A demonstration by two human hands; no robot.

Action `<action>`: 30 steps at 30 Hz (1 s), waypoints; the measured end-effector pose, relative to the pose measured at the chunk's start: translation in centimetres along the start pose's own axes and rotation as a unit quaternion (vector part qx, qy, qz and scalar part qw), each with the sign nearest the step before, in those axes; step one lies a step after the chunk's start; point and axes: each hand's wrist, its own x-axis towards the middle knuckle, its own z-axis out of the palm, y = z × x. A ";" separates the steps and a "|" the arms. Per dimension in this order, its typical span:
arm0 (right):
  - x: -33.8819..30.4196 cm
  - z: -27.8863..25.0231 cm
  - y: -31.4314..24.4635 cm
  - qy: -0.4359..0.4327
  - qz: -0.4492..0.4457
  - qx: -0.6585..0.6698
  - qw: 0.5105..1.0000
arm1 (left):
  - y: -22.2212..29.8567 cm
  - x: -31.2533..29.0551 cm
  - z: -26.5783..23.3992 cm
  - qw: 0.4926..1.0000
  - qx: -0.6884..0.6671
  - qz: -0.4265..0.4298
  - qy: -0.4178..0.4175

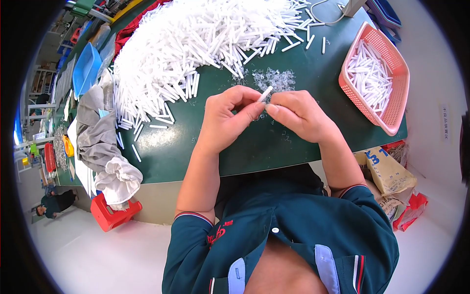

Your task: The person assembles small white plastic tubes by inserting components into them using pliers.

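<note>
My left hand (227, 117) pinches a slim white plastic tube (266, 93) between thumb and fingers, its upper end pointing away to the right. My right hand (302, 113) is closed beside it, thumb against the curled forefinger, close to the tube's lower end. Whatever lies in that right pinch is too small to make out. Just beyond both hands, small clear plastic scraps (274, 79) are scattered on the dark green table (313, 66). A large heap of similar white tubes (191, 39) spreads over the far and left side.
At the right stands a pink perforated basket (400, 90) partly filled with white tubes. Grey cloth (95, 117) and a blue tray (86, 69) lie at the left. A red stool (113, 214) is on the floor; paper sacks (389, 171) lean by the table's right end. Another person (55, 203) is far left.
</note>
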 end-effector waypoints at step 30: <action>0.2 0.8 0.1 0.063 0.062 0.040 0.995 | 0.5 0.2 0.0 0.988 -0.120 -0.091 -0.013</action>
